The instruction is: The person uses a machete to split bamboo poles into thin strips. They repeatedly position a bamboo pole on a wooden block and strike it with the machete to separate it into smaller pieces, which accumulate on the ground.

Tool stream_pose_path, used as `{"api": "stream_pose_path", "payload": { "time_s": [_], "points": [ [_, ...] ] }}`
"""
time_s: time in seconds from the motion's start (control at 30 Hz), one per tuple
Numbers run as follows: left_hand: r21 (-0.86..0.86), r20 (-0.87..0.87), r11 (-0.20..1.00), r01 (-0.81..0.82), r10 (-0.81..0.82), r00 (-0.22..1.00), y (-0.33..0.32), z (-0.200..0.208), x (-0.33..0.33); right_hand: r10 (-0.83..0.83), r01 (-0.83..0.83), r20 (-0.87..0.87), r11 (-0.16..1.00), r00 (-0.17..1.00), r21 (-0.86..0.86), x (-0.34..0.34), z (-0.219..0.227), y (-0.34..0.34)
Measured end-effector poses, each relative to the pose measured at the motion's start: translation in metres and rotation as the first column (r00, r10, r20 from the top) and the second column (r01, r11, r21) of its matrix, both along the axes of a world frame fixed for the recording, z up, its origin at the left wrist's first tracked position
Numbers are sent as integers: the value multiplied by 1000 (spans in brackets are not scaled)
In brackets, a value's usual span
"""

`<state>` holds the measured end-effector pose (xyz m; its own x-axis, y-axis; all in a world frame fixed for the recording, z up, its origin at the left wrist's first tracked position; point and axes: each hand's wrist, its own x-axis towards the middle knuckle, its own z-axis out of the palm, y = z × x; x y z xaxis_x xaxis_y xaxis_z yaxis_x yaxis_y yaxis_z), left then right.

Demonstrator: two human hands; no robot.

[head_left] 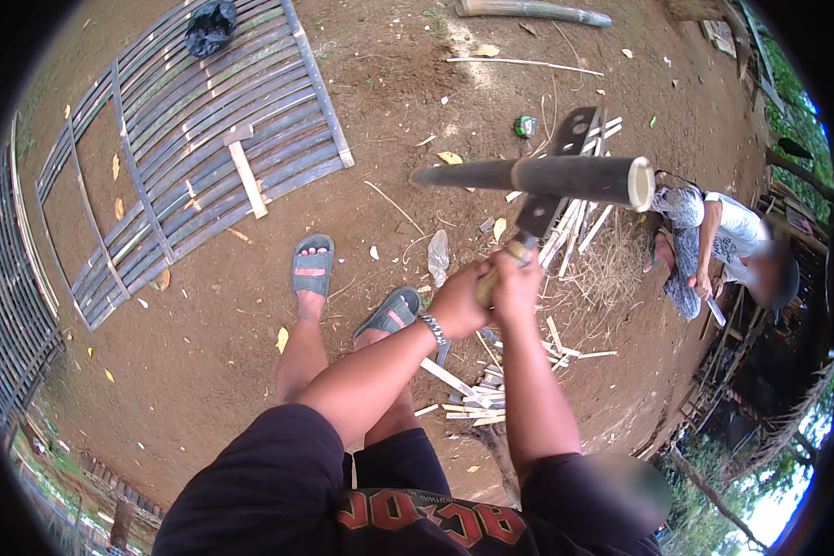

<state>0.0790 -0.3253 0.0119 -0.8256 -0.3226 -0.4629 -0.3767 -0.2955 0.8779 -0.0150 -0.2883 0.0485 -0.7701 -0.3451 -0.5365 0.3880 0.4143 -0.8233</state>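
Both my hands are wrapped round the handle of a machete (pixel 539 217) in front of me. My left hand (pixel 461 300) grips its lower end, and my right hand (pixel 517 285) is closed just below the blade. Across the blade lies a dark bamboo pole (pixel 579 180), raised off the ground, its pale cut end to the right. The blade's broad dark tip shows beyond the pole. Whether it is lodged in the bamboo or only behind it, I cannot tell.
At far left lies a bamboo slat panel (pixel 232 83) with a wooden mallet (pixel 247 176) and black plastic bag (pixel 211 30) on it. Split bamboo strips (pixel 477 400) lie near my feet. A green tape measure (pixel 525 126) sits ahead. A seated person (pixel 713 232) holds a knife at right.
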Motion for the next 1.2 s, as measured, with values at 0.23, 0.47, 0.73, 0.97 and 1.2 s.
{"api": "stream_pose_path", "payload": {
  "time_s": [0.23, 0.47, 0.73, 0.97, 1.2],
  "points": [
    [50, 9, 998, 36, -36, 999, 6, -30, 51, 85, -86, 45, 996, 995, 8, 49, -23, 22],
    [167, 170, 957, -237, 209, 963, -16, -33, 129, 301, -309, 227, 951, 926, -2, 114, -24, -23],
    [-228, 292, 970, -83, 149, 945, -51, -43, 176, 427, -441, 131, 891, 895, 107, 152, -25, -81],
    [-122, 364, 948, 293, -232, 902, -27, -35, 184, 367, -375, 77, 916, 927, 141, 168, -38, -21],
    [104, 399, 966, 235, -257, 880, 4, 13, 161, 429, -441, 102, 877, 898, 191, 134, -62, 108]
  ]
}}
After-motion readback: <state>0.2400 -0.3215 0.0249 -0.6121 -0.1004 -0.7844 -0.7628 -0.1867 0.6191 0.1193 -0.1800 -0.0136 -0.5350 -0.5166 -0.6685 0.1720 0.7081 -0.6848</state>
